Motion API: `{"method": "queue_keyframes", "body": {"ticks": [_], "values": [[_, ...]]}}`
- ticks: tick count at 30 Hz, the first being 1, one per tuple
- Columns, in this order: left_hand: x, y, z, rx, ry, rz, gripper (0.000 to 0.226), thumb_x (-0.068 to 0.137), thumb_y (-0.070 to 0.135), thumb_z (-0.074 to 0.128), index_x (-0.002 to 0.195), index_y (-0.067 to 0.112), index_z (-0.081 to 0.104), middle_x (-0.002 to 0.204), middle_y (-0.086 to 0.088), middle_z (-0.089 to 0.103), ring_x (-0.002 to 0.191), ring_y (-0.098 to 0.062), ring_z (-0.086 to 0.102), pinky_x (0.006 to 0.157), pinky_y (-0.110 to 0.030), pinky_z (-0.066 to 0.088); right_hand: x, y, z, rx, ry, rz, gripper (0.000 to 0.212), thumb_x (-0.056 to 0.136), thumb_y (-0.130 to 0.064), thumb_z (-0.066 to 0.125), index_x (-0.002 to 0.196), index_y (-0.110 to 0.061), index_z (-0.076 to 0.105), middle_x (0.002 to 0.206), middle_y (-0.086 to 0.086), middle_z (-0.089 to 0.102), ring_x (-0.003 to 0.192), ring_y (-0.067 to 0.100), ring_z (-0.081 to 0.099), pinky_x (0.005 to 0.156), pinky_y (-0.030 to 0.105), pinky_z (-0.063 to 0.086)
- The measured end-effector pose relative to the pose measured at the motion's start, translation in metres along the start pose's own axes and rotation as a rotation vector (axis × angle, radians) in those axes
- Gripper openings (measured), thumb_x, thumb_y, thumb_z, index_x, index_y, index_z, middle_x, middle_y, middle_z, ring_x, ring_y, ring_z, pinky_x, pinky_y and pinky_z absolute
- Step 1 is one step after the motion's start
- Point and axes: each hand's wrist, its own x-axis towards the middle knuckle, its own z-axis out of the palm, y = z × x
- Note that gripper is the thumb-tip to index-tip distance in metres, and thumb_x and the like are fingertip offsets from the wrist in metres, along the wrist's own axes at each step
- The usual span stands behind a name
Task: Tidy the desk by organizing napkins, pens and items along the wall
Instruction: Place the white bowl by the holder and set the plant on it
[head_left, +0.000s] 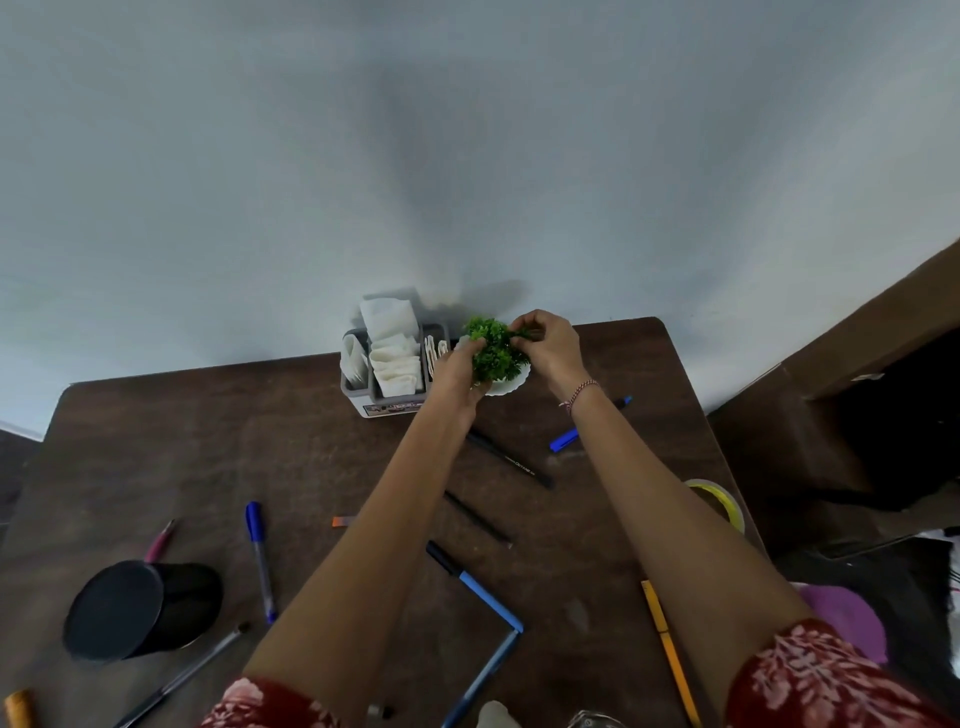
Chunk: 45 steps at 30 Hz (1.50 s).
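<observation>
Both hands work a bushy green plant (493, 352) in a scalloped white pot (514, 383): left hand (457, 370) grips the foliage, right hand (546, 344) pinches a sprig.

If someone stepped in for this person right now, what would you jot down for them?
Left hand and right hand: both hold the small green plant by the wall, beside the grey caddy.
Done: napkins stand in the caddy.
To do: pens, such as the blue pen and black pen, lie scattered; the black pen cup lies on its side.
</observation>
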Motion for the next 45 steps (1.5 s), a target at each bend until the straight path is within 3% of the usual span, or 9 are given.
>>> {"method": "queue_keyframes", "body": {"ticks": [8, 13, 15, 17, 19, 24, 32, 38, 45], "values": [[-0.005, 0.002, 0.004, -0.030, -0.048, -0.001, 0.015, 0.098, 0.017, 0.046, 0.108, 0.008, 0.052, 0.082, -0.005, 0.056, 0.071, -0.016, 0.055, 0.060, -0.029, 0.046, 0.001, 0.010, 0.002, 0.035, 0.006, 0.012, 0.019, 0.079, 0.009, 0.064, 0.094, -0.004, 0.065, 0.092, 0.003, 0.064, 0.086, 0.010, 0.059, 0.064, 0.000, 0.046], [-0.011, 0.005, 0.005, 0.012, -0.045, -0.010, 0.035, 0.098, 0.019, 0.044, 0.127, -0.001, 0.051, 0.080, -0.004, 0.056, 0.067, -0.014, 0.054, 0.048, -0.023, 0.047, -0.002, 0.008, 0.000, -0.004, 0.001, 0.002, 0.020, 0.080, 0.010, 0.063, 0.094, -0.003, 0.066, 0.099, 0.008, 0.067, 0.089, 0.012, 0.060, 0.074, 0.009, 0.049], [-0.015, 0.008, 0.006, 0.018, -0.047, -0.014, 0.038, 0.098, 0.018, 0.044, 0.130, -0.004, 0.048, 0.087, -0.009, 0.060, 0.074, -0.019, 0.058, 0.058, -0.029, 0.050, -0.002, 0.004, 0.000, -0.020, -0.002, -0.015, 0.019, 0.080, 0.011, 0.062, 0.087, -0.006, 0.065, 0.095, 0.009, 0.066, 0.088, 0.013, 0.061, 0.075, 0.015, 0.050], [-0.016, 0.011, 0.007, 0.032, -0.036, -0.011, 0.039, 0.098, 0.019, 0.045, 0.130, -0.004, 0.048, 0.117, -0.019, 0.061, 0.091, -0.027, 0.060, 0.067, -0.032, 0.050, -0.001, -0.002, 0.000, -0.031, -0.005, -0.037, 0.022, 0.080, 0.013, 0.060, 0.081, -0.009, 0.062, 0.090, 0.005, 0.063, 0.086, 0.015, 0.061, 0.073, 0.017, 0.052], [-0.018, 0.012, 0.006, 0.049, -0.029, -0.001, 0.040, 0.098, 0.020, 0.045, 0.131, -0.003, 0.049, 0.131, -0.020, 0.055, 0.093, -0.024, 0.060, 0.057, -0.025, 0.045, 0.002, -0.005, 0.001, -0.043, -0.006, -0.059, 0.024, 0.079, 0.014, 0.060, 0.077, -0.010, 0.059, 0.088, 0.004, 0.062, 0.086, 0.016, 0.061, 0.077, 0.023, 0.053], [-0.016, 0.006, 0.004, 0.059, -0.039, -0.027, 0.039, 0.097, 0.019, 0.043, 0.132, 0.002, 0.050, 0.087, -0.001, 0.059, 0.069, -0.011, 0.053, 0.048, -0.021, 0.042, 0.005, 0.006, -0.002, -0.111, -0.004, -0.046, 0.025, 0.078, 0.015, 0.059, 0.077, -0.010, 0.059, 0.091, 0.011, 0.066, 0.086, 0.014, 0.060, 0.074, 0.018, 0.048], [-0.015, 0.004, 0.006, 0.011, -0.064, -0.014, 0.034, 0.100, 0.017, 0.040, 0.129, 0.002, 0.050, 0.093, -0.005, 0.058, 0.071, -0.014, 0.053, 0.039, -0.016, 0.046, 0.012, 0.007, -0.004, -0.161, -0.001, -0.106, 0.025, 0.078, 0.016, 0.055, 0.080, -0.008, 0.062, 0.095, 0.013, 0.070, 0.094, 0.022, 0.065, 0.082, 0.020, 0.050], [-0.010, 0.002, -0.002, 0.080, -0.029, -0.043, 0.023, 0.098, 0.020, 0.044, 0.077, 0.012, 0.053, 0.071, -0.002, 0.048, 0.064, -0.012, 0.047, 0.056, -0.022, 0.041, 0.010, 0.006, -0.002, -0.189, -0.002, -0.103, 0.023, 0.083, 0.011, 0.052, 0.089, -0.005, 0.067, 0.101, 0.008, 0.069, 0.099, 0.018, 0.063, 0.083, 0.015, 0.046], [-0.011, -0.003, -0.012, 0.110, 0.007, -0.045, 0.016, 0.095, 0.019, 0.046, 0.081, 0.015, 0.053, 0.072, -0.002, 0.045, 0.066, -0.014, 0.047, 0.065, -0.025, 0.044, -0.018, 0.002, -0.004, -0.189, 0.097, -0.228, 0.023, 0.087, 0.002, 0.051, 0.095, -0.013, 0.066, 0.112, 0.007, 0.055, 0.101, 0.010, 0.052, 0.088, 0.025, 0.046]]}}
